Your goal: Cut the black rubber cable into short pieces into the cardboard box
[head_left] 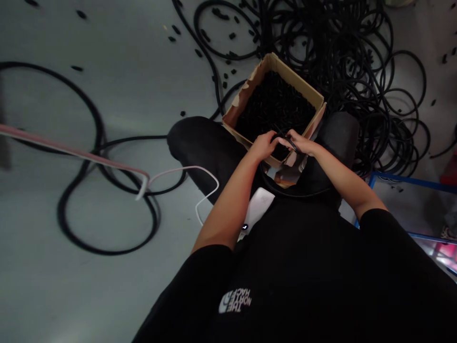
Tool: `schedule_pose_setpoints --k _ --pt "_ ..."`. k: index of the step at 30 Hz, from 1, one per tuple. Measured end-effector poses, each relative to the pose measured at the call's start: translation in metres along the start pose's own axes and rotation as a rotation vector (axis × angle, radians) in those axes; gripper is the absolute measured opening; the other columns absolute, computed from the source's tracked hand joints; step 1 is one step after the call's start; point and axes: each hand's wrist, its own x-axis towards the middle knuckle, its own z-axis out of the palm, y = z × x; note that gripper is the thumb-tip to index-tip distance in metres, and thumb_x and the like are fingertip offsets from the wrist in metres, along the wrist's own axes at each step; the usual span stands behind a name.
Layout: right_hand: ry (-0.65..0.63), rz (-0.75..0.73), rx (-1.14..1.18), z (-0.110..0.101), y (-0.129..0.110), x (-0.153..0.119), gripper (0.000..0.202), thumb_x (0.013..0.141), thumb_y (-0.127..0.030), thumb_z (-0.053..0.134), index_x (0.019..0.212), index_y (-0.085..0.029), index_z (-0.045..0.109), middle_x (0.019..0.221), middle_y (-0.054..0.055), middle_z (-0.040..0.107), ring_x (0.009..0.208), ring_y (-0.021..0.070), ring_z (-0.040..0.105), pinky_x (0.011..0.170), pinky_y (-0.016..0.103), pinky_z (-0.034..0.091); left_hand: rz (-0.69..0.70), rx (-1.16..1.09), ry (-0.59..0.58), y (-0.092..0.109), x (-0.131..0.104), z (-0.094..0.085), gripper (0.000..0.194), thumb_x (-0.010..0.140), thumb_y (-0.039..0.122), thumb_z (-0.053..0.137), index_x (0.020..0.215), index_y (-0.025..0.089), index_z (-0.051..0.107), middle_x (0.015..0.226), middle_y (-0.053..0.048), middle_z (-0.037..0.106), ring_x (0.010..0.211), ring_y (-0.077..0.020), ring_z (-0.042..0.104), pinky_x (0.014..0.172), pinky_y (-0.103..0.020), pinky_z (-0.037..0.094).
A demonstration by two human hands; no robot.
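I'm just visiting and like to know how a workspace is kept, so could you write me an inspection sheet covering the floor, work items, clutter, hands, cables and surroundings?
Surface: grey floor.
Work items: cardboard box with a ragged rim, between the person's legs, holding many small black pieces.
Clutter: more loose pieces scattered on the floor; tangled black coils heaped beyond the box and to its right.
Hands: left hand and right hand both grip a black strand at the box's near edge.
Cables: white cable at the left; whether the coils are cable or hose is unclear.
Surroundings: blue frame at the right.
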Motion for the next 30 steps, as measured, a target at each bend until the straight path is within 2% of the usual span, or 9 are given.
schedule_pose_setpoints --k 4,8,12,15,18,21,25,28,30 --pt "0.088 0.027 -0.042 0.003 -0.009 -0.005 0.073 0.088 -0.073 0.107 0.106 -0.025 0.055 0.079 -0.009 0.056 0.069 0.0119 0.053 0.06 0.023 0.044 0.015 -0.041 0.037 -0.002 0.002 0.0 0.035 0.117 0.035 0.062 0.135 0.015 0.084 0.135 -0.021 0.089 0.131 -0.04 0.082 0.12 -0.049 0.061" --pt "0.118 0.014 -0.032 0.003 -0.021 -0.012 0.068 0.086 -0.061 0.111 0.101 -0.025 0.055 0.066 -0.01 0.057 0.055 0.0102 0.049 0.05 0.022 0.035 -0.074 -0.1 0.126 -0.003 0.005 0.001 0.022 0.113 0.033 0.067 0.124 0.019 0.08 0.124 -0.018 0.088 0.131 -0.0395 0.081 0.121 -0.049 0.062" --pt "0.123 0.042 -0.018 0.005 -0.027 -0.017 0.06 0.089 -0.045 0.11 0.1 -0.026 0.054 0.058 -0.011 0.058 0.05 0.0107 0.049 0.046 0.021 0.037 -0.144 -0.16 0.159 -0.001 0.004 -0.001 0.028 0.101 0.023 0.08 0.129 0.021 0.072 0.124 -0.015 0.084 0.128 -0.0364 0.08 0.12 -0.049 0.062" --pt "0.108 0.1 -0.045 0.004 -0.029 -0.018 0.052 0.094 -0.036 0.104 0.102 -0.026 0.054 0.059 -0.011 0.058 0.051 0.012 0.05 0.049 0.022 0.041 -0.108 -0.158 0.134 0.002 0.001 -0.004 0.022 0.101 0.021 0.077 0.122 0.021 0.07 0.123 -0.014 0.082 0.121 -0.0331 0.078 0.116 -0.046 0.06" --pt "0.073 0.084 -0.084 -0.001 -0.028 -0.016 0.046 0.093 -0.034 0.101 0.104 -0.024 0.058 0.068 -0.01 0.06 0.06 0.013 0.055 0.057 0.024 0.045 -0.03 -0.207 0.062 0.004 -0.002 -0.007 0.011 0.105 0.025 0.071 0.116 0.022 0.07 0.109 -0.008 0.079 0.099 -0.027 0.075 0.103 -0.04 0.061" --pt "0.087 -0.032 -0.146 -0.009 -0.026 -0.012 0.044 0.087 -0.039 0.101 0.103 -0.021 0.064 0.078 -0.007 0.061 0.072 0.0133 0.056 0.066 0.025 0.043 -0.032 -0.268 0.003 0.006 -0.003 -0.007 0.01 0.11 0.028 0.066 0.116 0.022 0.071 0.093 -0.002 0.07 0.077 -0.0214 0.065 0.085 -0.034 0.056" --pt "0.122 -0.112 -0.218 -0.018 -0.022 -0.012 0.044 0.085 -0.047 0.099 0.099 -0.018 0.069 0.08 -0.004 0.063 0.075 0.0147 0.055 0.068 0.027 0.04 -0.076 -0.242 0.07 0.005 0.001 -0.006 0.012 0.114 0.026 0.059 0.108 0.022 0.07 0.088 -0.002 0.068 0.085 -0.023 0.065 0.09 -0.033 0.057" --pt "0.12 -0.052 -0.207 -0.017 -0.021 -0.016 0.038 0.089 -0.041 0.097 0.103 -0.019 0.069 0.076 -0.005 0.063 0.068 0.0149 0.057 0.063 0.027 0.04 -0.109 -0.213 0.123 0.002 0.005 -0.006 0.014 0.115 0.028 0.061 0.105 0.022 0.069 0.091 -0.005 0.072 0.093 -0.0255 0.067 0.1 -0.037 0.059" --pt "0.116 0.004 -0.148 -0.015 -0.021 -0.019 0.036 0.094 -0.036 0.096 0.108 -0.02 0.067 0.074 -0.006 0.064 0.063 0.0147 0.058 0.06 0.026 0.044 -0.134 -0.24 0.132 0.0 0.007 -0.006 0.012 0.114 0.031 0.065 0.108 0.022 0.069 0.094 -0.007 0.073 0.094 -0.0259 0.068 0.1 -0.038 0.06"
